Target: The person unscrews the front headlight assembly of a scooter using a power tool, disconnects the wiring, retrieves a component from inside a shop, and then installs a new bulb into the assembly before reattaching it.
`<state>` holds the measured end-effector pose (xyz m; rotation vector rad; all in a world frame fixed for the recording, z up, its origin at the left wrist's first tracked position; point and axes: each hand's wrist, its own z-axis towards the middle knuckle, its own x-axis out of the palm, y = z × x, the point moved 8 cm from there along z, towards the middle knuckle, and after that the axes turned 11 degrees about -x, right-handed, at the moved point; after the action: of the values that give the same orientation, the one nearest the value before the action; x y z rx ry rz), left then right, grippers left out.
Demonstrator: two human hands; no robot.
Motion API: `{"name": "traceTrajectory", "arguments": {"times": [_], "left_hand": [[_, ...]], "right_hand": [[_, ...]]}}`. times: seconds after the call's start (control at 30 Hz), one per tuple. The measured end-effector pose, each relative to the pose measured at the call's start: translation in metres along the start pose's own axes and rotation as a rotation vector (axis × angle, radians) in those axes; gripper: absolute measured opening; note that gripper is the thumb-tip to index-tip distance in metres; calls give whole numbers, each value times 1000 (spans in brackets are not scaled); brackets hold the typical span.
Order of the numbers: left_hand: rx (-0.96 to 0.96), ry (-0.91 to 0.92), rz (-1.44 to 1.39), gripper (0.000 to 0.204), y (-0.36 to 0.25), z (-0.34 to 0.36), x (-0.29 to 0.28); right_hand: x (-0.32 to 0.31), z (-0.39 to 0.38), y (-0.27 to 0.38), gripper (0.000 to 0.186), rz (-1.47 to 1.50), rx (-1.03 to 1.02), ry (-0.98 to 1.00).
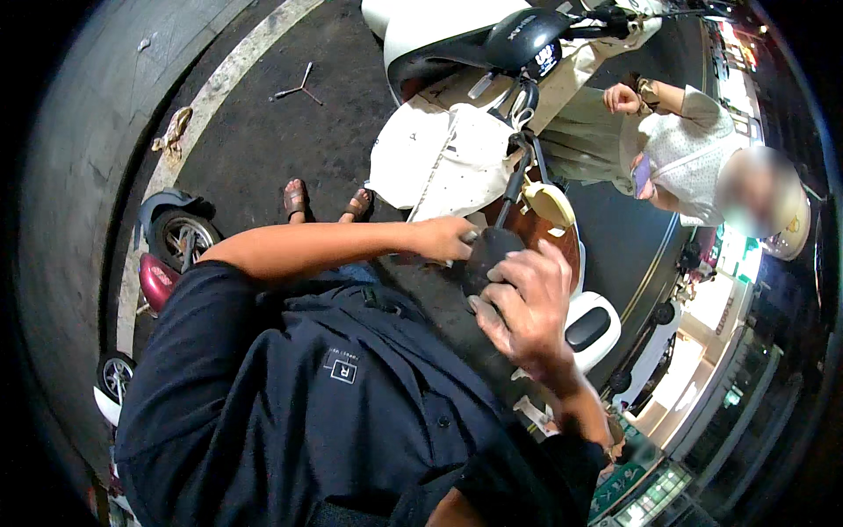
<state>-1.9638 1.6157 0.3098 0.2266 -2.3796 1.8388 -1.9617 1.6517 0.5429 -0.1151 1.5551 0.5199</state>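
Note:
A dark oval scooter mirror (490, 261) on a black stem is between my hands, in front of my chest. My right hand (529, 307) is on its near right edge, fingers bent over the rim and thumb below. My left hand (442, 240) is closed at the mirror's far left side. Something small and greyish shows at its fingertips, too small to name. Beyond the mirror stands a cream-white scooter (439, 44) with a black handlebar display (527, 44). A white cloth bag (435, 158) hangs at its front, and a cream-yellow rounded part (549, 207) sits beside the stem.
A three-armed wrench (303, 88) and a crumpled rag (176, 129) lie on the ground at the far left. Parked scooters (180, 237) line the left side. At the right stands a person (685, 140) with a purple phone, by a road with lit shopfronts.

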Motion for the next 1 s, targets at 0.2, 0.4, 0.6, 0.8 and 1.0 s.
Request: {"name": "traceTrajectory", "arguments": {"times": [0.2, 0.4, 0.6, 0.8, 1.0], "left_hand": [[-102, -305, 256, 34, -112, -22, -136], [475, 130, 1247, 54, -239, 62, -30], [405, 428, 1704, 47, -224, 86, 21], [366, 472, 1654, 46, -224, 91, 11], [344, 494, 1627, 44, -227, 95, 7]], "right_hand": [[-1, -61, -5, 54, -127, 424, -244], [40, -63, 1, 76, -82, 619, -378], [30, -73, -2, 64, -73, 718, -353], [6, -81, -17, 60, -119, 649, -307], [-18, -85, -25, 44, -267, 588, -243]]}}
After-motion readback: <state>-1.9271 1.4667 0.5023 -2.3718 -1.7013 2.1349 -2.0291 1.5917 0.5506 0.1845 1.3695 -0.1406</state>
